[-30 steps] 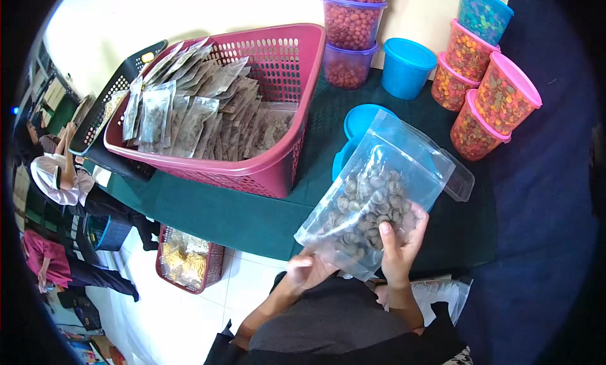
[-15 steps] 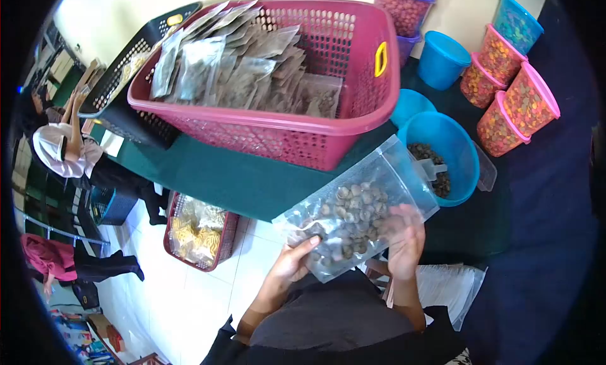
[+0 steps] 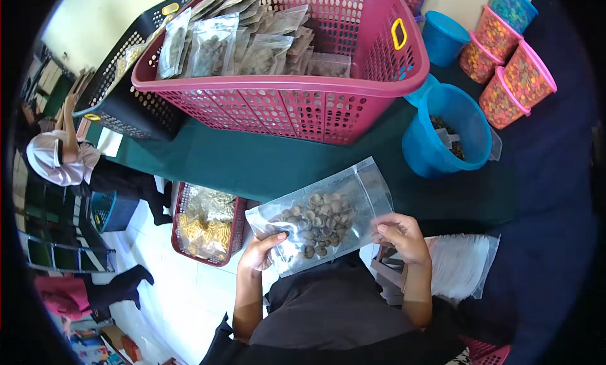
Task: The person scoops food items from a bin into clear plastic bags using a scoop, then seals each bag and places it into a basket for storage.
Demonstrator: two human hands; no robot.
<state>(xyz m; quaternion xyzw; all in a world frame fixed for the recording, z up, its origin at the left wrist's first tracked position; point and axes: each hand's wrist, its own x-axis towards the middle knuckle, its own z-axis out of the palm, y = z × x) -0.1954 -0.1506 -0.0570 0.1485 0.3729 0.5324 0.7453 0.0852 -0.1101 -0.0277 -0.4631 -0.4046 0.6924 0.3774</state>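
Observation:
In front of my body a clear zip bag (image 3: pixel 271 223) is held up at a slant, with small round brown shell-shaped pieces (image 3: pixel 322 216) spread in its middle. My left hand (image 3: pixel 259 252) grips its lower left end, thumb flat on top and fingers underneath. At the opposite end, near the zip strip, my right hand (image 3: pixel 404 239) is closed with thumb and fingertips pinching the bag's edge. A blue bucket (image 3: pixel 420 144) holding more dark pieces and a clear scoop (image 3: pixel 449 139) stands beyond my right hand.
A magenta basket (image 3: pixel 252 106) full of packed bags stands on the green-covered table (image 3: pixel 214 163), a black basket (image 3: pixel 136 119) beside it. Pink-lidded tubs (image 3: pixel 499 109) stand back right. Plastic bags (image 3: pixel 464 264) are stacked at my right. A floor basket (image 3: pixel 237 223) and people (image 3: pixel 69 156) are left.
The bag has shifted left and a bit lower-angled in my hands. My right hand has gone from spread fingers against the bag to a pinch at its edge. The view has tilted downward.

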